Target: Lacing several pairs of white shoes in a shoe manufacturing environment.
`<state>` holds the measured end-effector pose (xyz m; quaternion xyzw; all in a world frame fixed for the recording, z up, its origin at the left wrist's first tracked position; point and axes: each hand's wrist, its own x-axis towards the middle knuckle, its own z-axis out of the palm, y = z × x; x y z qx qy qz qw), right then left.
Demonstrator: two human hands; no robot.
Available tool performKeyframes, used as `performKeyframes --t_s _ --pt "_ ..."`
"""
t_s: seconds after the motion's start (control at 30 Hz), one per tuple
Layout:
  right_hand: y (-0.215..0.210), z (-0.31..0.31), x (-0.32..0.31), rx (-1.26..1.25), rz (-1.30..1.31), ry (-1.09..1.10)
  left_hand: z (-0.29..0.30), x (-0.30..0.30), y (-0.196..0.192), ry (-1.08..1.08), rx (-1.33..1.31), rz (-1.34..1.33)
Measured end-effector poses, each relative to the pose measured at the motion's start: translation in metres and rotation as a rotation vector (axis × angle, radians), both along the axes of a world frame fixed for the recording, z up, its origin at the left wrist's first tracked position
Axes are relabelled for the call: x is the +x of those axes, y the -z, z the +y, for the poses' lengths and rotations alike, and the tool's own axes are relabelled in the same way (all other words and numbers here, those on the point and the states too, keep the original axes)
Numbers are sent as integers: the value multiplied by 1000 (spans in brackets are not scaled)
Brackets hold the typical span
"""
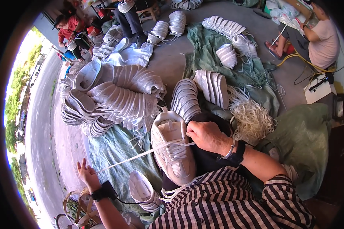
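- Pulling a white lace (141, 154) taut out to the left: left hand (87, 174), black band at the wrist, stretched far out over the left edge of the green tarp (114, 149), fingers curled about the lace end, though how firmly cannot be told from this angle.
- Running in one straight line from that hand up and right to the eyelets of a white sneaker (173, 147).
- Resting sole-down on the dark lap, toe pointing away, tongue open, lace crossing several rows at the throat.
- Lying just below it and to the left, near the tarp's lower edge, a second white sneaker (142, 191), untouched.
- Pinching the lace at the sneaker's right side: right hand (206, 135), fingers closed on the lace and knuckles touching the shoe's collar, bracelet and black band at the wrist, striped sleeve behind.
- Hands well apart, joined only by the stretched lace.
- Stacked beyond the sneaker, on the upper left part of the tarp, long nested rows of white shoes (118, 95); further nested rows (200, 91) straight ahead.
- Heaped to the right of the right hand, a tangle of loose cream laces (252, 118).
- Seated at the far upper right on the concrete, another person (321, 38) in a pale shirt; more people at the far upper left.
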<state>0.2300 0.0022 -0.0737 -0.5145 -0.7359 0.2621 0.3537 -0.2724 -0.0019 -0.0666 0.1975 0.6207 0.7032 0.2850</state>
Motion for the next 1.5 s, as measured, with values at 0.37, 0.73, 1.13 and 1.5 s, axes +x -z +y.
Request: performKeyframes --t_s 0.37,0.73,1.13,1.5 --pt "-12 4 3 -33 -51 -247 -15 241 -17 989 -213 456" --pt "-10 3 2 -72 -26 -127 0 258 -14 1040 -242 471" --pt "-18 6 -3 23 -47 -175 14 265 -20 960 -148 1068" --pt "-32 26 2 340 -266 -433 21 265 -34 1028 55 1159"
